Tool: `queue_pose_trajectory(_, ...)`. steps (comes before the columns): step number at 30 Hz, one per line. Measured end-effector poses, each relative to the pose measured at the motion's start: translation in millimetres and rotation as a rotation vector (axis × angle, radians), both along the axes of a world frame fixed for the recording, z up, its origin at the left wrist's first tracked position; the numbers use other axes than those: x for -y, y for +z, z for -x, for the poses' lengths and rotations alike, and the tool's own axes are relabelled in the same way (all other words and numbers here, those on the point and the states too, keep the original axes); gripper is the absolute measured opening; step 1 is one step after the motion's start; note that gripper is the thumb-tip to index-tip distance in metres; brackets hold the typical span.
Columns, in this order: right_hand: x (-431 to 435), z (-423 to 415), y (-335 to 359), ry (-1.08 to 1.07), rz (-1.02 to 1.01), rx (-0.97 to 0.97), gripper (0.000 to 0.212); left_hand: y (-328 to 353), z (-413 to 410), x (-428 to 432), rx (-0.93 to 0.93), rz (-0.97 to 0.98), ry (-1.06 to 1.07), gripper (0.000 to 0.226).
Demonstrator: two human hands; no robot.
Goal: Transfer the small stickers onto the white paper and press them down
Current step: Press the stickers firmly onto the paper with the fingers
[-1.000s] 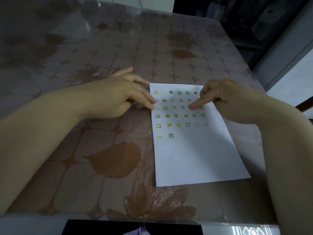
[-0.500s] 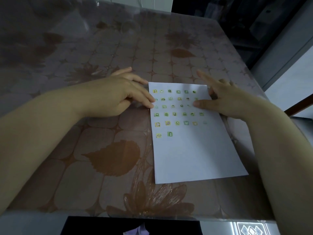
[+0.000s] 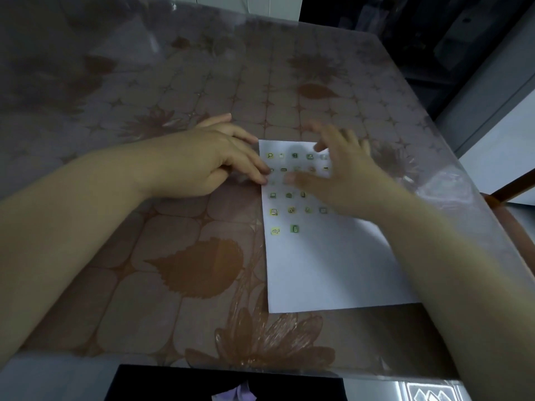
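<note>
The small stickers [image 3: 291,210] sit in rows on the upper part of the white paper [image 3: 327,270], with the lowest row, just two of them, nearest its left edge. Below that row the sheet is plain white down to its near edge. The paper lies flat on the table [image 3: 173,285].

My right hand [image 3: 344,180] is spread over the upper right of the paper with the fingers fanned wide and nothing held. It is blurred, so I cannot tell whether it touches the sheet. It covers some stickers there, and my forearm hides part of the paper's right edge.

My left hand [image 3: 211,166] lies on the table at the paper's upper left edge. Its fingers are loosely extended, the tips rest on that edge, and it grasps nothing.

Left of the paper and beyond its far edge the leaf-patterned tabletop runs wide. Its near edge lies close past the paper's near edge.
</note>
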State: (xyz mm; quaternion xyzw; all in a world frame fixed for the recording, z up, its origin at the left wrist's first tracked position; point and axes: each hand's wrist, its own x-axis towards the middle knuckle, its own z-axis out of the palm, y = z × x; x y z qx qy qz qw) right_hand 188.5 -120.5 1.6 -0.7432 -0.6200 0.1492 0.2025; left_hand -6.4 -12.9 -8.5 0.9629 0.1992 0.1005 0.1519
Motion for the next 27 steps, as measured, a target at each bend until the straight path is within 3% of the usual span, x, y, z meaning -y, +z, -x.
queue_pose_trajectory(8,-6.5,17.2,-1.2,0.011,0.107,-0.009,0.096,0.7,4.5,2.7,0.006,-0.116,-0.086,0.057)
queue_pose_trajectory(16,-12.1,19.3,-1.0,-0.013,0.206,0.082,0.111,2.2,4.4,3.9,-0.006,-0.114,-0.081,0.057)
queue_pose_trajectory(23,-2.9,4.5,4.0,-0.028,0.143,0.002,0.094,-0.3,6.2,2.9,0.008,-0.119,-0.09,0.053)
queue_pose_trajectory(27,0.4,1.1,4.8,-0.017,0.187,0.007,0.097,-0.3,3.1,5.8,0.038,-0.082,-0.052,0.056)
